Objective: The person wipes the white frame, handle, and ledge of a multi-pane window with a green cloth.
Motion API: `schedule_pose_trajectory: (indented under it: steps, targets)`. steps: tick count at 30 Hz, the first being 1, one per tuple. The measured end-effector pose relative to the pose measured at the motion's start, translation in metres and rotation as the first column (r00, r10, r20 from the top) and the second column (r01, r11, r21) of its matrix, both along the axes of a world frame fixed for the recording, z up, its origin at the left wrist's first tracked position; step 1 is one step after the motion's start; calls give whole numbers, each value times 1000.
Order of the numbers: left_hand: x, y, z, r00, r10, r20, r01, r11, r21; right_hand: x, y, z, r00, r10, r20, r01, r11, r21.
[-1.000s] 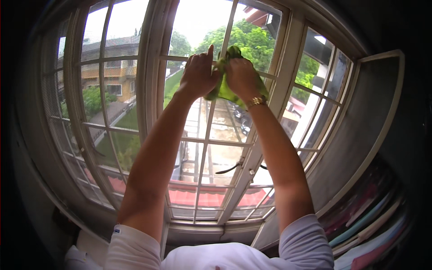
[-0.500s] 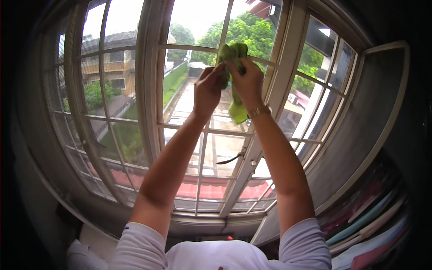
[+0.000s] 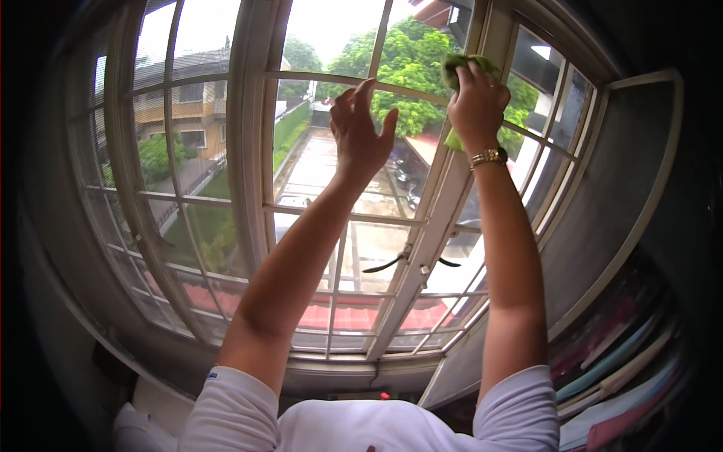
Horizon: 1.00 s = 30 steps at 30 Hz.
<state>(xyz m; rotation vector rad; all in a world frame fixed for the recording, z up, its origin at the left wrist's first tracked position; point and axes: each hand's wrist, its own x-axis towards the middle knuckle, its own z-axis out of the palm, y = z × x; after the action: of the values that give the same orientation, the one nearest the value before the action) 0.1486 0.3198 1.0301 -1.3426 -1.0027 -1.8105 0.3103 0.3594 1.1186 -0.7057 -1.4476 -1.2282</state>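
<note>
In my right hand [image 3: 479, 109] is a bunched green cloth [image 3: 465, 69], held up against the upright frame between the middle window and the right-hand panes. A loose end of it hangs below the palm. My left hand [image 3: 363, 134] is raised in front of the middle window [image 3: 345, 217], fingers spread and holding nothing. Its fingertips are near a horizontal bar of the window; whether they touch it I cannot tell. A metal wristwatch [image 3: 489, 157] circles my right wrist.
Dark window handles [image 3: 385, 265] stick out from the frame below my hands. An open screen panel [image 3: 617, 188] swings inward at the right. Folded or hanging clothes [image 3: 625, 384] lie at the lower right. More paned windows [image 3: 184, 151] stand at the left.
My right hand has carried the cloth rightward, from the middle window to the upright frame. My left hand has let go of the cloth and opened.
</note>
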Motion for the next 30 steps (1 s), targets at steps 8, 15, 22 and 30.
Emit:
schedule_pose_trajectory:
  steps: [8,15,22,30]
  targets:
    - [-17,53,-48,932,-250,262,302,936,-181,-20,31,-22,999,-24,42,29,993,-115]
    - [-14,52,-40,875,-335,348,425,877,-223,-101,14,-19,924,382,-18,-375,896,-240]
    - [-27,48,-40,844,-402,355,502,825,-260,-125,28,90,330,659,-676,-825,549,133]
    - [-15,53,-40,774,-533,342,625,730,-276,-203,32,245,-390,411,-824,-770,346,537]
